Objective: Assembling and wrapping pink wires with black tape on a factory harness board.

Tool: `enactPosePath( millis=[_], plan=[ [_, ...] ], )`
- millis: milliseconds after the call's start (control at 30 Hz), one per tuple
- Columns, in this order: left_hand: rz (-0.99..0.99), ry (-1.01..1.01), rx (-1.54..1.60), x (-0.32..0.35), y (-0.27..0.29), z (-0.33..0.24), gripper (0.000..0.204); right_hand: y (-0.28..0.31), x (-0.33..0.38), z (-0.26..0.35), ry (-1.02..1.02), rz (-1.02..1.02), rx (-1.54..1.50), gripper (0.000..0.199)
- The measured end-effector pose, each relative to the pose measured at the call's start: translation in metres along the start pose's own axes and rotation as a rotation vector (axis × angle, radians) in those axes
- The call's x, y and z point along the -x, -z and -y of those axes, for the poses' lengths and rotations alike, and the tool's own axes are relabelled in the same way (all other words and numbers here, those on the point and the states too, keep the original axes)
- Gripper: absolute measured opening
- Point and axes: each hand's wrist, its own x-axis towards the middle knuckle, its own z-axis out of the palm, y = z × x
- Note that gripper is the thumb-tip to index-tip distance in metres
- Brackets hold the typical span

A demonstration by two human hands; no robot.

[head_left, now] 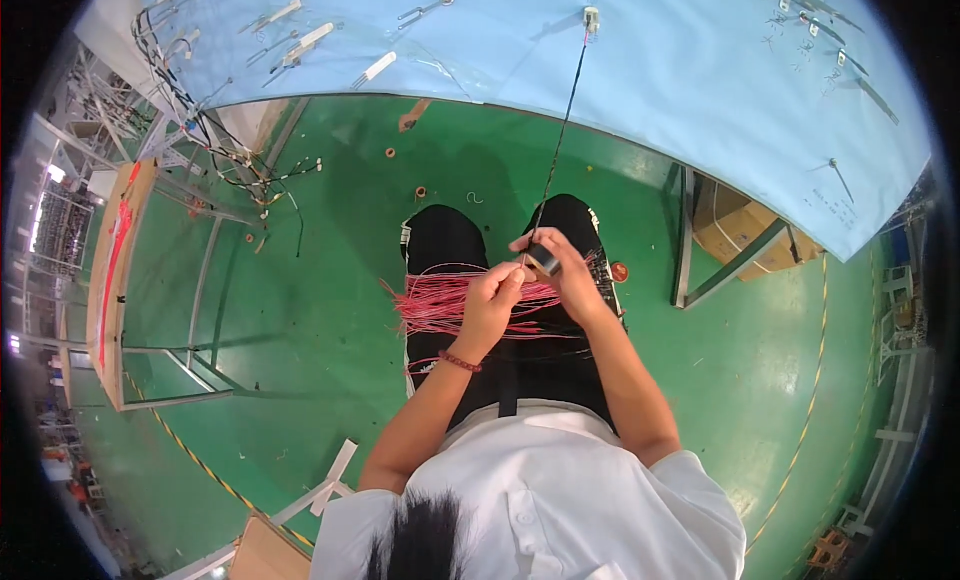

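A black-wrapped wire bundle (pixel 562 125) runs taut from a white connector (pixel 591 20) fixed on the blue board down to my hands. My left hand (pixel 494 298), with a dark red bead bracelet at its wrist, pinches the bundle's near end, where a bit of pink wire shows at the fingertips. Close beside it, my right hand (pixel 570 275) has its fingers closed round a roll of black tape (pixel 544 261). Beneath both hands, a bunch of loose pink and red wires (pixel 440 302) lies across my thighs; the hands hide part of it.
The blue board (pixel 500 55) spans the far side and carries several pins and clips. Black cables (pixel 225 150) hang from its left end. A metal table leg (pixel 684 240) and a cardboard box (pixel 735 225) stand at right, a metal frame (pixel 205 280) at left.
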Motion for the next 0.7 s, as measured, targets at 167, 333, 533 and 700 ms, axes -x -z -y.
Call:
enactPosePath(
  millis=[167, 333, 533, 700],
  plan=[
    [0.030, 0.073, 0.147, 0.001, 0.002, -0.005, 0.021, -0.003, 0.010, -0.013, 0.058, -0.076, -0.125, 0.043],
    [0.024, 0.088, 0.151, 0.000, 0.004, -0.012, 0.021, -0.003, 0.017, -0.015, 0.350, -0.108, 0.162, 0.024],
    [0.010, 0.030, 0.002, -0.002, 0.004, -0.008, 0.018, -0.011, 0.041, -0.007, 0.388, -0.132, 0.555, 0.021],
    [-0.124, -0.242, -0.375, 0.002, -0.003, -0.003, 0.011, -0.042, 0.050, 0.032, 0.711, -0.194, 1.440, 0.020]
  ],
)
